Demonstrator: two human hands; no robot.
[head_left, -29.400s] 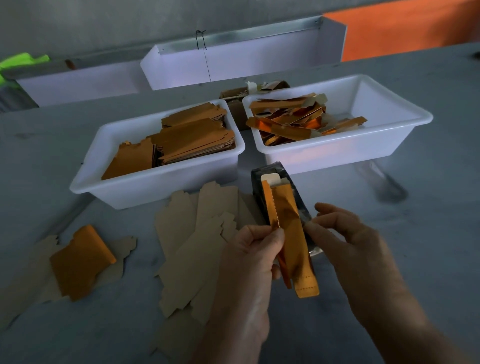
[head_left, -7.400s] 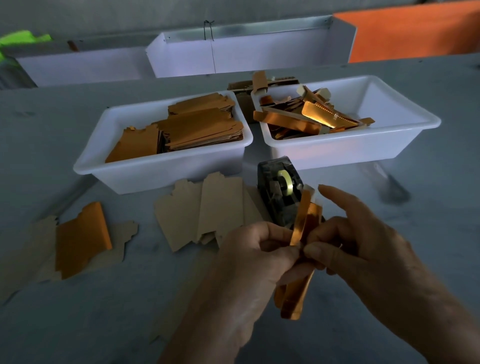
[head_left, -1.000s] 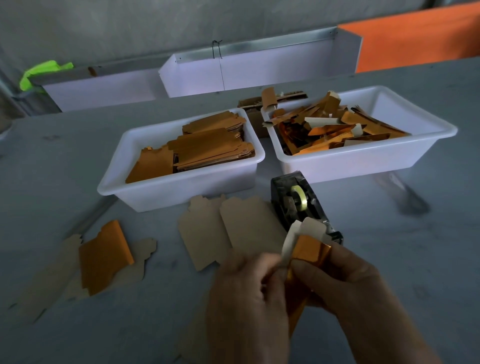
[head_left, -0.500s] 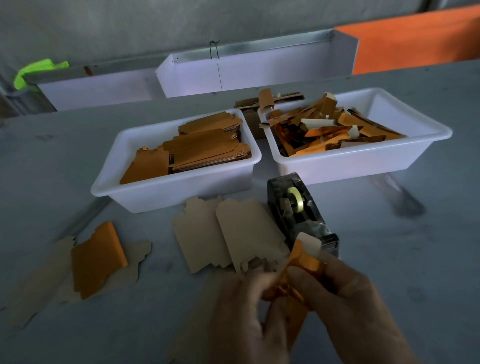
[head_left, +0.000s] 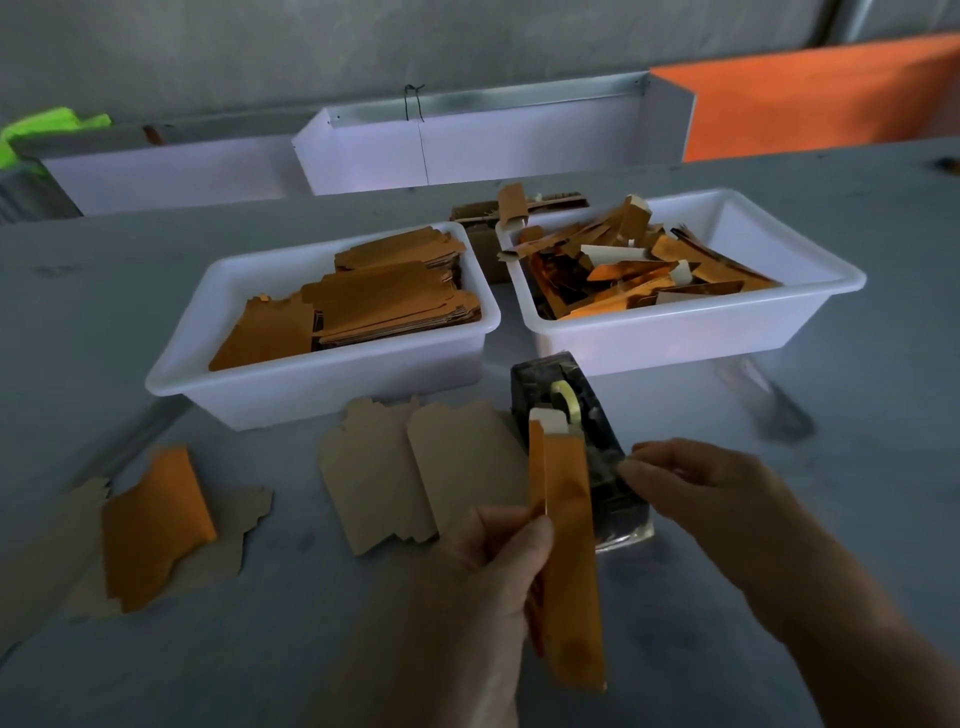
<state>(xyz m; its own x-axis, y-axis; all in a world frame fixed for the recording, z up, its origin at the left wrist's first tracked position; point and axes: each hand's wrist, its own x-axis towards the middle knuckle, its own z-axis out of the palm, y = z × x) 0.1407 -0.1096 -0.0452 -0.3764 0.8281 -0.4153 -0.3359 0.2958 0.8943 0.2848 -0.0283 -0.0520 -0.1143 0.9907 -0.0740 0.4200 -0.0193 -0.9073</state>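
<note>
Left hand grips orange sleeve near its middle, thumb and fingers curled round one long edge, holding it upright above the table, in front of the tape dispenser. White flap shows at sleeve's top end. Right hand sits just beside the dispenser's near end, fingers bunched; cannot tell whether they pinch tape. Brown flat blanks lie left of dispenser. Left bin holds stacked orange blanks, right bin a jumble of folded pieces.
</note>
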